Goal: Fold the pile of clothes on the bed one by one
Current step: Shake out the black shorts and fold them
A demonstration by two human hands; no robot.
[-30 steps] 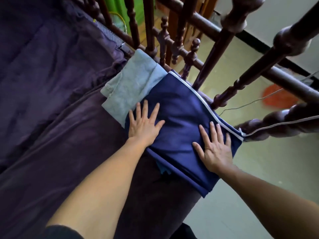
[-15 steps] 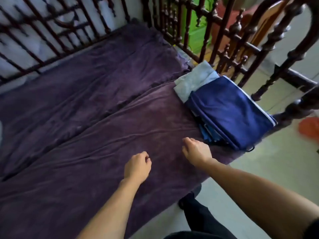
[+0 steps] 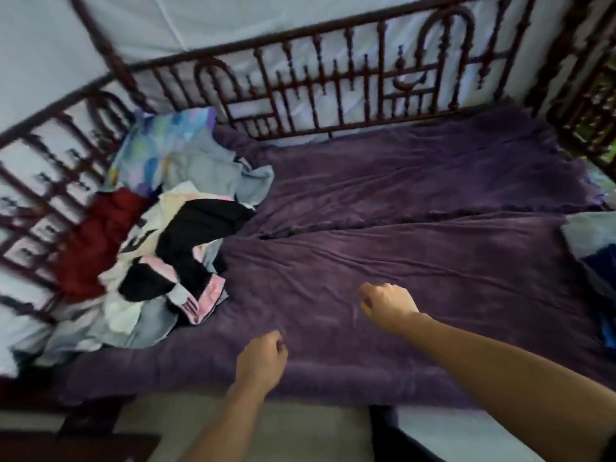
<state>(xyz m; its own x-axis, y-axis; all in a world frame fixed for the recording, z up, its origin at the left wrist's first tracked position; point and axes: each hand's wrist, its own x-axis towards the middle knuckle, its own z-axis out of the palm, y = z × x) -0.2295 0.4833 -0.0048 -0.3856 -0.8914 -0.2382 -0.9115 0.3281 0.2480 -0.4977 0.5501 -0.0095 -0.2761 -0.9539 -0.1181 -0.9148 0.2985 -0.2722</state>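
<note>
Resting leftward, clothes pile (image 3: 160,228) lies beyond left grip (image 3: 261,360).

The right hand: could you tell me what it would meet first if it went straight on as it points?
Probably the black garment on the clothes pile, across the purple blanket; depth is unclear.

Deep purple bedspread (image 3: 400,261) all across, framed by a dark reddish-brown railing (image 3: 300,81). In the pile: a dark red garment (image 3: 96,241), a black garment (image 3: 196,228), a pink striped cuff (image 3: 210,295), pale blue cloth (image 3: 213,168), and a pastel patchwork fabric (image 3: 166,138) in blues, greens and lilac. Far right, a navy piece (image 3: 600,271).
</note>
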